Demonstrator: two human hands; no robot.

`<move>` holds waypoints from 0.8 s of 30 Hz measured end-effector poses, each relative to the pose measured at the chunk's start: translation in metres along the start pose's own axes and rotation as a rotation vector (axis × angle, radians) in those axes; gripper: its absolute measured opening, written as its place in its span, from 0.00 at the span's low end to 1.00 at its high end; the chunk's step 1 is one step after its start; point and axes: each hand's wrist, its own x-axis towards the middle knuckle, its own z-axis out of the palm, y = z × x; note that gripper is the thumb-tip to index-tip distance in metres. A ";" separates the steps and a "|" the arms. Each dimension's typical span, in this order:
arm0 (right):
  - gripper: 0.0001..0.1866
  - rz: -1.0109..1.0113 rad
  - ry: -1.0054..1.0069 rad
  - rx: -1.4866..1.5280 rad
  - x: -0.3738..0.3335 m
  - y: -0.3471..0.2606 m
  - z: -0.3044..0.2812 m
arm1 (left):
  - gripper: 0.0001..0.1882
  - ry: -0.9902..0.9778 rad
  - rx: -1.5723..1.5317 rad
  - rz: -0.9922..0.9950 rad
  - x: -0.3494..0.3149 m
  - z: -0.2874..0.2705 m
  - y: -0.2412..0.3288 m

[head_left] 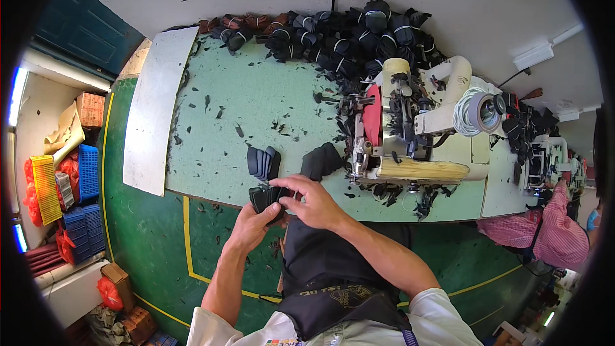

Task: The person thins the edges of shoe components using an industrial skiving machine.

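Note:
Near the table's front edge my left hand [255, 223] is closed round a small stack of dark cut pieces [268, 198], which look like leather or fabric. The fingers of my right hand [309, 200] close on the same stack from the right side. Just beyond my hands a fanned stack of grey-black pieces [262, 161] lies on the green tabletop [256, 90]. To its right rests another dark stack [321, 161], close to the machine. What lies between my fingertips is partly hidden.
A sewing-type machine [410, 115] with a red disc stands on the right of the table. Tied dark bundles [346, 38] are heaped along the wall, and scraps litter the tabletop. A person in a pink sleeve [554, 227] works at far right. Crates [83, 173] stand at left.

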 end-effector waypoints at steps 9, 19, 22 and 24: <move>0.15 -0.048 0.042 -0.138 -0.004 -0.011 0.009 | 0.18 0.046 0.021 0.009 -0.004 0.008 0.009; 0.14 -0.117 0.127 -0.234 -0.001 -0.002 0.022 | 0.15 0.083 0.075 0.015 -0.002 0.000 0.005; 0.14 -0.179 0.174 -0.292 0.000 -0.004 0.027 | 0.14 0.109 0.073 0.038 -0.001 -0.004 0.000; 0.14 -0.181 0.189 -0.295 0.000 0.000 0.030 | 0.14 0.146 0.041 0.051 0.001 -0.002 0.001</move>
